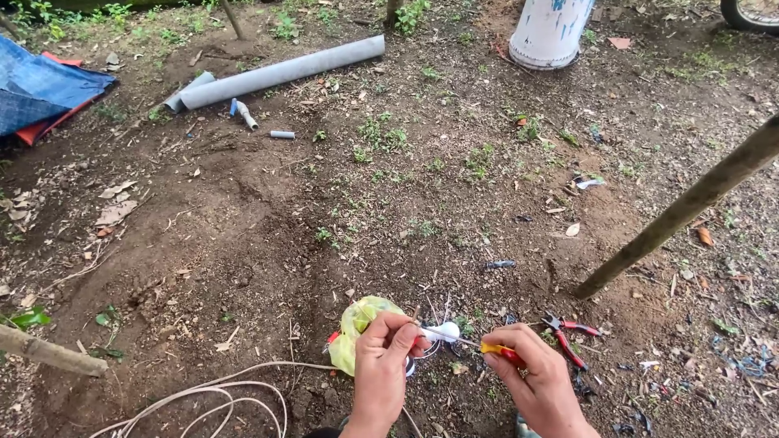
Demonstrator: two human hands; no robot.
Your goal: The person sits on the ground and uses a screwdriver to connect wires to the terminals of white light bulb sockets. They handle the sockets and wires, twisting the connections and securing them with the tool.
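Note:
My left hand (385, 361) grips a small white round fitting (445, 331) low in the view, just above the bare soil. My right hand (537, 381) holds a screwdriver with a yellow and red handle (497, 350); its thin metal shaft points left and its tip meets the white fitting. A yellow-green plastic bag (357, 324) lies on the ground right behind my left hand. A white cable (219, 392) curls over the dirt to the left and runs toward my hands.
Red-handled pliers (572, 334) lie on the soil right of my hands. A slanted wooden pole (690, 201) stands at right, a stick (49, 353) at left. Grey pipes (276, 75), a blue tarp (36, 89) and a white drum (550, 32) lie farther off.

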